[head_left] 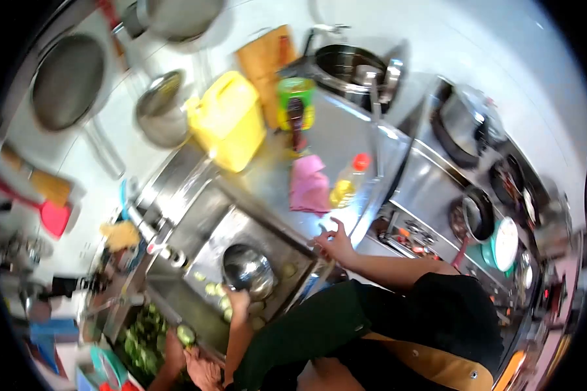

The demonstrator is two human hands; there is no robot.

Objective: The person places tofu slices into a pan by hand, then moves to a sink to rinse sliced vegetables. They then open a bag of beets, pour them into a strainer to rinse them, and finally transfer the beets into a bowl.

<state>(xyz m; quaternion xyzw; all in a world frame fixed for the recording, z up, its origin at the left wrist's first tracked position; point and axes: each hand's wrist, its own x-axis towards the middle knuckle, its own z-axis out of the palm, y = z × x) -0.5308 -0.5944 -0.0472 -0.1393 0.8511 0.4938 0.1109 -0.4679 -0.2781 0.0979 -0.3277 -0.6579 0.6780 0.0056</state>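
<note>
My left hand point(239, 301) has its fingers closed on the rim of a shiny metal bowl point(249, 272), which sits tilted in the metal sink point(210, 244). Pale green vegetable slices point(214, 289) lie scattered in the sink around the bowl. Over the edge of the steel counter point(274, 189), my right hand point(334, 242) is held with its fingers bent and apart; I see nothing in it. Nearest to it stand a red-capped bottle of yellow liquid point(349, 182) and a folded pink cloth point(310, 186).
Another person's hands point(201, 370) are at the lower left, by a green round piece and leafy greens point(147, 339). A yellow jug point(228, 120), cutting board point(267, 58) and black pot point(349, 68) stand along the wall. Pans point(473, 215) sit at right.
</note>
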